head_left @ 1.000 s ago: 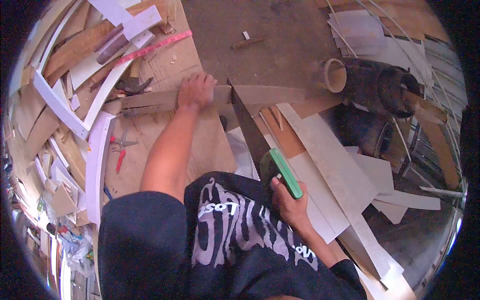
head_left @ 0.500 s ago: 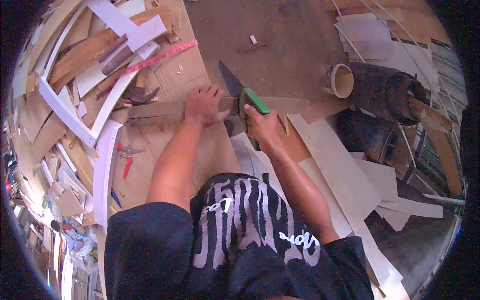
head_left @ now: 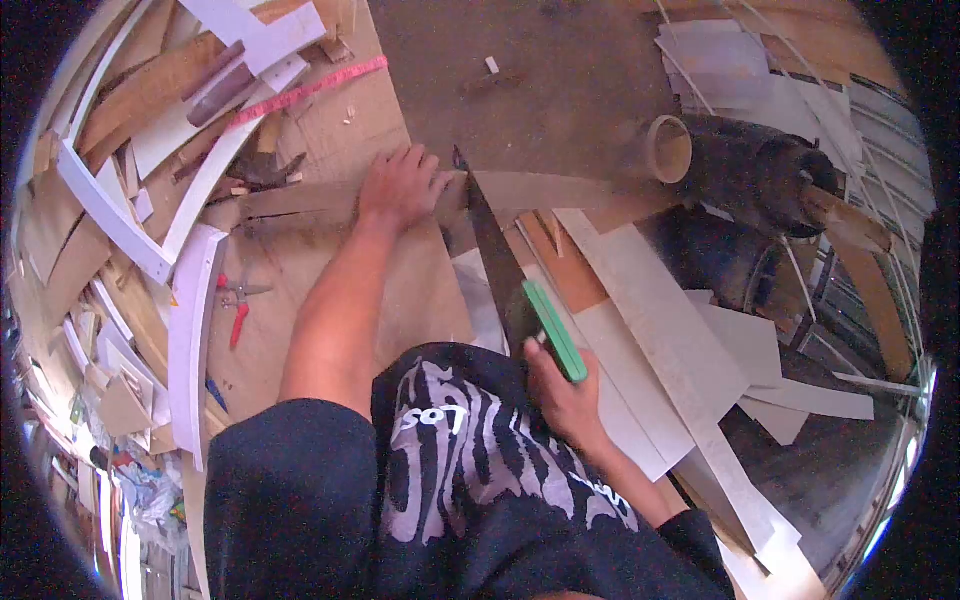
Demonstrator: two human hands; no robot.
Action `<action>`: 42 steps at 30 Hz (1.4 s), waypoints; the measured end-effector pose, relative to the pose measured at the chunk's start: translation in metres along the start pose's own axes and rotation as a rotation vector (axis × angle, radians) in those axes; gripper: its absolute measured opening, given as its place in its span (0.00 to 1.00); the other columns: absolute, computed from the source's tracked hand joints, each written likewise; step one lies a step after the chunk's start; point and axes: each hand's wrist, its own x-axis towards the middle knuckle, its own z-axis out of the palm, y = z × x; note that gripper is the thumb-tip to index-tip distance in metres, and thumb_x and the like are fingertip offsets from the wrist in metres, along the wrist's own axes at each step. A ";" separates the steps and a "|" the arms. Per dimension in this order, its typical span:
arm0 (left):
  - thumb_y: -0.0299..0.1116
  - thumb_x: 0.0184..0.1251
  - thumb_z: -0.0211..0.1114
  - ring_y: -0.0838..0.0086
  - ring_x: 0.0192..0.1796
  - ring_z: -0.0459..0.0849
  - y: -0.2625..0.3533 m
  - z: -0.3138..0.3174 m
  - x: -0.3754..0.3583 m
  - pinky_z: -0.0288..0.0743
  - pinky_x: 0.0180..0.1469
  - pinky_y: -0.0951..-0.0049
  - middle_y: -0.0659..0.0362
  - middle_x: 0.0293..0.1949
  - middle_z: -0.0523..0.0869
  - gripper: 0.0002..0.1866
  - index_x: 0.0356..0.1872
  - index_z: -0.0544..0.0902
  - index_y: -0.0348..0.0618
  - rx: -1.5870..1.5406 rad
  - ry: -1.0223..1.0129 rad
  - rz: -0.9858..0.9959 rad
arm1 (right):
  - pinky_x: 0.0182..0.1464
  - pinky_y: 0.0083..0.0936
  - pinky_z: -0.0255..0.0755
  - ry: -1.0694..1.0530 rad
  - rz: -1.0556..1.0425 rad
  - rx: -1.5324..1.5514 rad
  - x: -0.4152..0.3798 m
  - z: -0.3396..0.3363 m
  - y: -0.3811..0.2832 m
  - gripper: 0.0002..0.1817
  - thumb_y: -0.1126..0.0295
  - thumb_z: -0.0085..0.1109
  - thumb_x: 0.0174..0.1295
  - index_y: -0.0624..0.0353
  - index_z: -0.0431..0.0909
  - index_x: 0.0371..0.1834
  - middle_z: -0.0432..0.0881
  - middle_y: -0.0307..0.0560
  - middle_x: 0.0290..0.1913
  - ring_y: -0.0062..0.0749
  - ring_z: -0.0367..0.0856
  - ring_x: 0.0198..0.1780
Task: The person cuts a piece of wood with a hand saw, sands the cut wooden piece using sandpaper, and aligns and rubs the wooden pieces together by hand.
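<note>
My right hand (head_left: pixel 568 392) is closed around the green handle of a handsaw (head_left: pixel 497 255). The dark blade runs away from me, and its far part meets a long wooden board (head_left: pixel 560 190). This board lies across the worktable (head_left: pixel 345 310) and sticks out past its right edge. My left hand (head_left: pixel 400 187) grips the board from above near that edge, just left of the blade, fingers bent over its far side. Red-handled pruning shears (head_left: pixel 238 300) lie on the tabletop left of my left forearm. Farther back lies a pink measuring tape (head_left: pixel 310 88).
White curved pieces (head_left: pixel 198 340) and wood offcuts (head_left: pixel 150 105) crowd the table's left side. Right of the table, flat panels (head_left: pixel 665 320) lie stacked low. A dark cylindrical container (head_left: pixel 755 165) lies on its side, with a pale round rim (head_left: pixel 668 150) before it.
My right hand has drawn the saw back toward my body, so more blade shows on my side of the board. My left hand stays on the board. The view has shifted slightly.
</note>
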 end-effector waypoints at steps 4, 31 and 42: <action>0.54 0.71 0.59 0.63 0.52 0.82 -0.002 0.011 0.001 0.73 0.55 0.55 0.58 0.46 0.82 0.18 0.40 0.84 0.50 0.016 0.077 0.064 | 0.28 0.33 0.68 0.035 -0.051 0.070 0.117 0.037 0.031 0.19 0.57 0.64 0.67 0.65 0.81 0.29 0.78 0.41 0.20 0.26 0.74 0.23; 0.42 0.69 0.62 0.60 0.48 0.83 -0.010 -0.004 -0.005 0.75 0.51 0.58 0.55 0.39 0.84 0.11 0.38 0.84 0.46 -0.125 0.454 0.074 | 0.28 0.36 0.69 0.376 -0.873 -0.224 0.085 0.030 0.102 0.10 0.66 0.67 0.61 0.60 0.79 0.28 0.78 0.50 0.21 0.45 0.77 0.22; 0.30 0.74 0.58 0.61 0.44 0.81 0.046 0.047 -0.229 0.74 0.49 0.64 0.51 0.39 0.83 0.09 0.45 0.80 0.34 -0.715 0.864 -0.709 | 0.28 0.39 0.75 -0.213 -1.412 -0.326 0.121 0.064 0.100 0.10 0.69 0.69 0.52 0.54 0.74 0.30 0.78 0.48 0.27 0.48 0.81 0.28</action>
